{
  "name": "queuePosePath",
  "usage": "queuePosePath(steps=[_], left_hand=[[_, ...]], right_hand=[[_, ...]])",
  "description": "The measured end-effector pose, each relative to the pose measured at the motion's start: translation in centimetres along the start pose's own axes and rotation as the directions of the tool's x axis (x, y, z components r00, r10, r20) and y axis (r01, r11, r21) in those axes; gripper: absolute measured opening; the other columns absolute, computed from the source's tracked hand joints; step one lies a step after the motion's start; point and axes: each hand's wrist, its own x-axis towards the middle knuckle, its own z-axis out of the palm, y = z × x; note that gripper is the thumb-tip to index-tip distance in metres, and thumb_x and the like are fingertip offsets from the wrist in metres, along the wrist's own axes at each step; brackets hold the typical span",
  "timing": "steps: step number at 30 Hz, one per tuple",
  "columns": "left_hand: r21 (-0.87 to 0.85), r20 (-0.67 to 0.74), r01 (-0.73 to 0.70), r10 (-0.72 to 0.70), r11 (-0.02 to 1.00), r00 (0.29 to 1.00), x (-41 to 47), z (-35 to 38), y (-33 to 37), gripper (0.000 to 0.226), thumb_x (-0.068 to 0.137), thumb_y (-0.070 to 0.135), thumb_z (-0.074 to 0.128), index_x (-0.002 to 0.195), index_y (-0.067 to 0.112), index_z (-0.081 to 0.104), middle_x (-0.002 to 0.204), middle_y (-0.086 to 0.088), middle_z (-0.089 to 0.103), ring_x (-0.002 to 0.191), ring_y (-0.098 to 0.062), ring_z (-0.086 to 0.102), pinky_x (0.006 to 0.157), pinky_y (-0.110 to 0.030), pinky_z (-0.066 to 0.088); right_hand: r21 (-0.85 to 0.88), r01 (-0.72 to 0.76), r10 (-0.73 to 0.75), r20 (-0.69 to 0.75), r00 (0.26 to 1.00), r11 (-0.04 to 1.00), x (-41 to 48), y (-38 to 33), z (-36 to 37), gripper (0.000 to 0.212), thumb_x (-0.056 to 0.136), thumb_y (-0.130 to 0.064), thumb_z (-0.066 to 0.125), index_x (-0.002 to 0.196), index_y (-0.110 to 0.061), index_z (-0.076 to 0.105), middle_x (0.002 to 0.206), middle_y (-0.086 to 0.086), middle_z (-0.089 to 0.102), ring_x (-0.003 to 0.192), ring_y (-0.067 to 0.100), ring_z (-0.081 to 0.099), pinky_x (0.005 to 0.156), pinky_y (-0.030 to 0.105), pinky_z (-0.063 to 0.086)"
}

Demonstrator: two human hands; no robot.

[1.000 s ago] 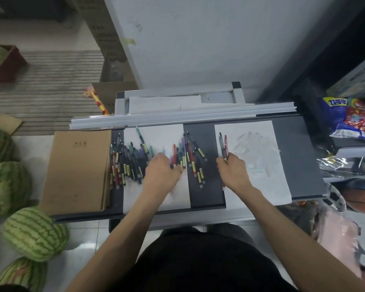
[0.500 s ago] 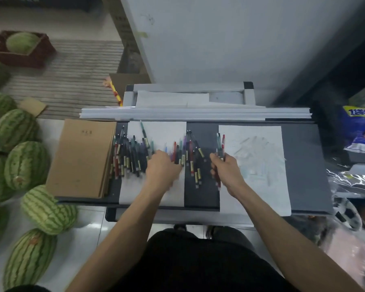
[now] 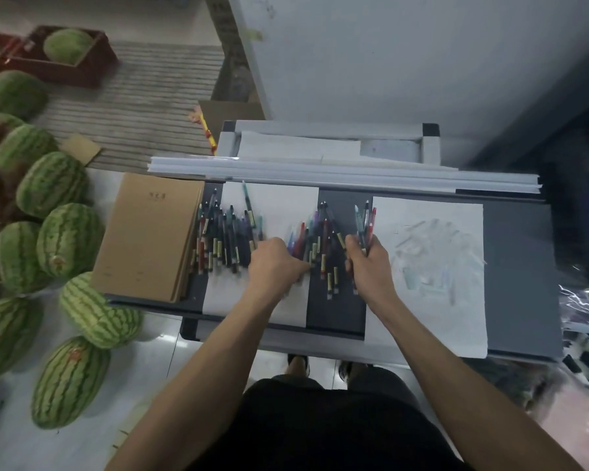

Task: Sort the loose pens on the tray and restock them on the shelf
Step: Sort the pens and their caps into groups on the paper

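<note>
Pens (image 3: 223, 236) lie loose on the dark grey tray (image 3: 517, 266), most of them roughly parallel with their tips pointing away from the person. One dense group sits just beside a stack of brown notebooks (image 3: 147, 239) at the tray's left end and spills onto a white sheet (image 3: 279, 202). A second group (image 3: 323, 243) lies mostly on the bare strip between that sheet and a scribbled sheet (image 3: 432, 266) further right.

The right hand (image 3: 368, 266) is at the left edge of the scribbled sheet, its fingers curled round a small bundle (image 3: 365, 220) of pens. The tips of the pens stick out above the fingers, and their other ends show below the palm.

The left hand (image 3: 274, 263) is knuckles-up over the right edge of the white sheet, with its fingers reaching into the second group. Those fingers are blurred and largely hidden under the hand, so it is not possible to tell whether they pinch a pen or only press on the pile.

Long white strips (image 3: 320, 169) run along the tray's far edge. Watermelons (image 3: 68, 239) are piled on the floor to the left, with another sitting in a red crate (image 3: 65, 71).
</note>
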Motion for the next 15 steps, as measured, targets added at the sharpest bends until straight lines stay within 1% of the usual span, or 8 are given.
queuePosePath(steps=[2,3,4,5,7,10,13,15], left_hand=[[-0.002,-0.019,-0.028,0.028,1.0,0.999,-0.3,0.4,0.1,0.029,0.077,0.028,0.084,0.065,0.013,0.063,0.064,-0.002,0.066,0.057,-0.015,0.065,0.049,-0.025,0.051],[-0.007,-0.037,-0.039,0.039,0.999,0.999,-0.4,0.7,0.1,0.028,0.077,0.027,0.083,0.065,0.012,0.062,0.063,-0.002,0.065,0.057,-0.015,0.065,0.048,-0.024,0.047],[-0.016,-0.058,-0.046,0.045,0.999,0.997,-0.5,0.9,0.0,0.025,0.076,0.025,0.081,0.066,0.011,0.063,0.064,-0.003,0.065,0.059,-0.017,0.065,0.049,-0.025,0.046],[-0.031,-0.083,-0.056,0.053,0.998,0.995,-0.6,1.2,-0.1,0.022,0.075,0.024,0.079,0.071,0.01,0.063,0.067,-0.003,0.065,0.063,-0.02,0.066,0.052,-0.027,0.047],[-0.052,-0.141,-0.086,0.078,0.995,0.987,-0.7,2.0,-0.6,0.025,0.079,0.026,0.076,0.085,0.008,0.06,0.079,-0.003,0.062,0.072,-0.025,0.062,0.061,-0.033,0.047],[-0.048,-0.246,-0.193,0.175,0.98,0.953,-0.7,4.1,-1.5,0.022,0.093,0.022,0.065,0.103,0.008,0.052,0.098,-0.004,0.052,0.089,-0.025,0.052,0.076,-0.036,0.043],[-0.006,-0.346,-0.268,0.249,0.963,0.905,-0.7,6.1,-2.4,0.021,0.095,0.017,0.058,0.111,0.005,0.052,0.102,-0.005,0.045,0.093,-0.024,0.044,0.083,-0.039,0.043],[0.023,-0.407,-0.293,0.276,0.956,0.871,-0.5,7.2,-3.1,0.02,0.092,0.012,0.059,0.109,0.003,0.053,0.101,-0.009,0.047,0.09,-0.027,0.043,0.081,-0.044,0.045]], right_hand=[[-0.007,0.023,-0.023,-0.022,0.999,1.0,0.2,0.4,0.1,0.017,0.104,-0.04,0.053,0.1,-0.025,0.06,0.074,0.001,0.063,0.066,0.014,0.059,0.068,0.037,0.05],[-0.015,0.031,-0.031,-0.023,0.999,0.999,0.2,0.5,0.2,0.017,0.104,-0.04,0.053,0.1,-0.026,0.059,0.074,0.001,0.063,0.067,0.015,0.059,0.069,0.037,0.05],[-0.023,0.036,-0.037,-0.021,0.999,0.999,0.3,0.7,0.3,0.017,0.104,-0.041,0.052,0.1,-0.026,0.059,0.075,0.0,0.063,0.068,0.015,0.06,0.07,0.038,0.051],[-0.032,0.042,-0.043,-0.019,0.999,0.999,0.3,0.9,0.4,0.018,0.104,-0.042,0.052,0.101,-0.027,0.059,0.076,-0.001,0.063,0.069,0.015,0.06,0.071,0.037,0.051],[-0.039,0.048,-0.049,-0.021,0.999,0.998,0.3,1.1,0.7,0.021,0.103,-0.045,0.052,0.104,-0.026,0.06,0.077,-0.003,0.063,0.07,0.015,0.06,0.07,0.036,0.05],[-0.032,0.042,-0.043,-0.038,0.998,0.999,0.1,1.3,1.2,0.022,0.104,-0.045,0.051,0.105,-0.024,0.059,0.078,-0.006,0.062,0.071,0.015,0.059,0.07,0.034,0.047],[-0.029,0.044,-0.045,-0.052,0.998,0.999,-0.1,1.6,1.6,0.02,0.105,-0.043,0.051,0.105,-0.024,0.057,0.078,-0.008,0.06,0.071,0.014,0.058,0.071,0.034,0.047],[-0.023,0.042,-0.044,-0.066,0.997,0.999,-0.2,1.7,1.8,0.019,0.105,-0.043,0.051,0.105,-0.026,0.057,0.078,-0.009,0.06,0.07,0.013,0.058,0.072,0.035,0.047]])
